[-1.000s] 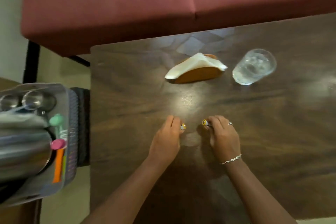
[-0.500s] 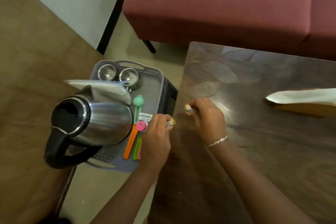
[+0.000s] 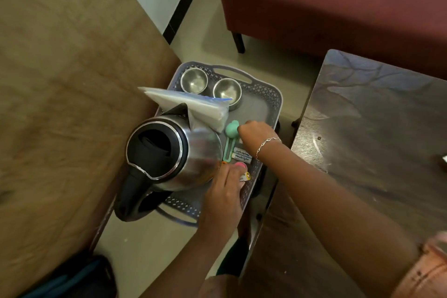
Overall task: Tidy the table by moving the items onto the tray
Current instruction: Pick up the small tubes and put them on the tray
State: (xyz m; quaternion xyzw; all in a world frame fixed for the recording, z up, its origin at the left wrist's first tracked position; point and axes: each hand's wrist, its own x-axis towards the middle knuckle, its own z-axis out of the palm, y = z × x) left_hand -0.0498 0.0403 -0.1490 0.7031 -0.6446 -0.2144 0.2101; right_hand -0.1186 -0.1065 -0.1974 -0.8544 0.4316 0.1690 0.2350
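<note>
The grey perforated tray (image 3: 273, 97) sits left of the dark wooden table (image 3: 375, 140). Both hands are over the tray. My left hand (image 3: 222, 201) pinches a small battery with a yellow end (image 3: 245, 176) just above the tray's near right side, beside the kettle (image 3: 169, 152). My right hand (image 3: 256, 133) hovers with curled fingers next to the green spoon (image 3: 231, 128); the battery it carries is almost wholly hidden under the fingers. Two white "Heybright" batteries (image 3: 242, 154) lie on the tray between my hands.
Also on the tray are two steel cups (image 3: 194, 80) (image 3: 227, 91), a napkin packet (image 3: 188, 104) and a pink spoon (image 3: 240, 165). A red sofa (image 3: 338, 7) stands behind, and a brown wooden surface (image 3: 60, 80) lies at the left.
Both hands left the table with a battery each and moved left over the tray. The view swung left, so the napkin holder and glass are out of frame.
</note>
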